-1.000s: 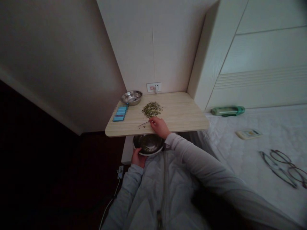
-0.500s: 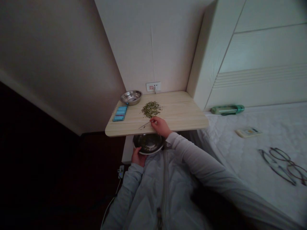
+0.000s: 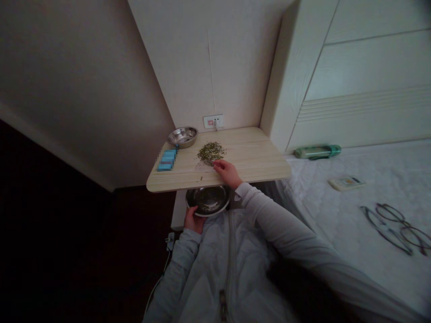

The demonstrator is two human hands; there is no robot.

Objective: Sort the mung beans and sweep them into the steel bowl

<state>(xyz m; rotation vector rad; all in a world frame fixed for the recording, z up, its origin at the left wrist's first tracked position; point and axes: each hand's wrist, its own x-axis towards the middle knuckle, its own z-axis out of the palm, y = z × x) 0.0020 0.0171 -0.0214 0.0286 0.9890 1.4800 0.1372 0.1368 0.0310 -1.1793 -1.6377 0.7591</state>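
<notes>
A loose heap of small green and brown grains (image 3: 211, 151), perhaps beans or seeds, lies spread on the wooden tabletop (image 3: 256, 157). At its near edge my right hand (image 3: 227, 172) pinches a thin, see-through flat piece (image 3: 204, 166), which looks like a plastic card. A few stray bits lie between it and the table's front edge. Below that edge, my left hand (image 3: 194, 220) grips the rim of a steel bowl (image 3: 212, 199), thumb inside and fingers underneath. Some grains rest in the bottom of this bowl.
A second steel bowl (image 3: 182, 137) stands at the table's back left, beside a blue pixelated item (image 3: 167, 160). A wall socket (image 3: 213, 121) with a plug sits behind. On the white bed are a green bottle (image 3: 318, 152), a remote-like device (image 3: 346, 182) and glasses (image 3: 387, 229).
My right hand has moved slightly away from me, and the flat piece has turned from edge-on to face-up, its far edge now at the grains. The left hand keeps the bowl in place.
</notes>
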